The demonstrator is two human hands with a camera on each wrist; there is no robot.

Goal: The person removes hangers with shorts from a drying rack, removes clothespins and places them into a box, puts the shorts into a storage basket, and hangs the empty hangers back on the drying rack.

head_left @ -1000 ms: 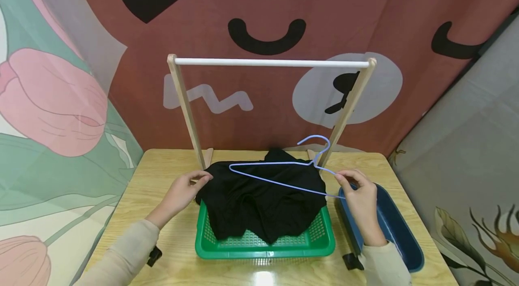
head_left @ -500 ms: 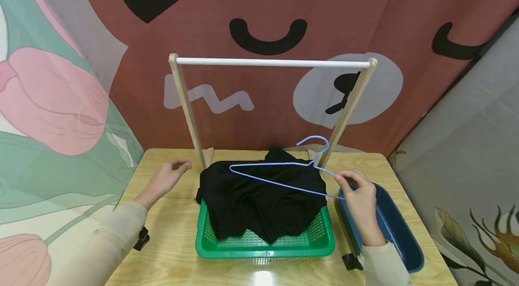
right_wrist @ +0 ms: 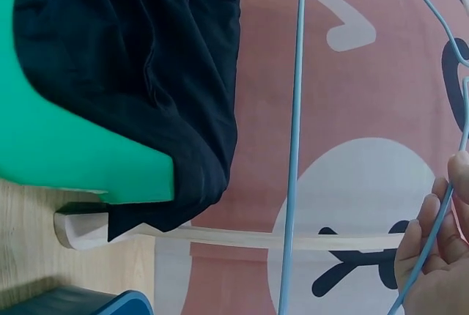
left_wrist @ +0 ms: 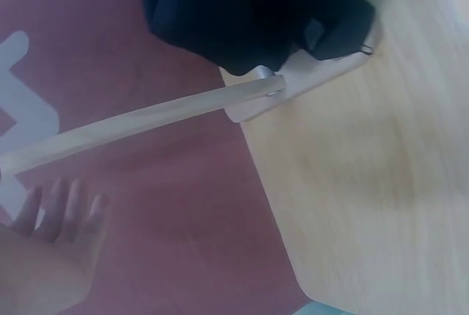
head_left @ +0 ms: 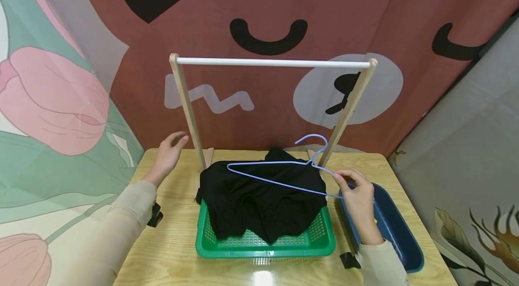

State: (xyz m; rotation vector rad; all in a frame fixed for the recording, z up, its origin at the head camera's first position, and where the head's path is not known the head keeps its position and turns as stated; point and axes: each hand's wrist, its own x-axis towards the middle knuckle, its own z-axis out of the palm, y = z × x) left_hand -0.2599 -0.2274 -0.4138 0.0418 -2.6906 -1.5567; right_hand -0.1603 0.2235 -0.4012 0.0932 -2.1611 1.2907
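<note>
A light blue clothes hanger (head_left: 275, 181) is pinched at its right shoulder by my right hand (head_left: 358, 200), and its hook points up and left. Behind and below it, a black garment (head_left: 259, 205) lies draped over a green plastic basket (head_left: 265, 253). My left hand (head_left: 167, 155) is raised beside the rack's left post, apart from it, with nothing in its loosely bent fingers. The left wrist view shows that hand's spread fingers (left_wrist: 73, 209) near the post. In the right wrist view, the right thumb and fingers hold the hanger wire (right_wrist: 432, 234).
A wooden rack with a white rod (head_left: 267, 62) stands at the back of the table (head_left: 170, 250). To the right of the basket sits a dark blue tray (head_left: 399, 232), partly behind the right hand. Patterned cloth (head_left: 259, 106) hangs behind.
My left hand has left the garment's left edge, moved left, then risen beside the left post. The right hand still holds the hanger, which has shifted very slightly left.
</note>
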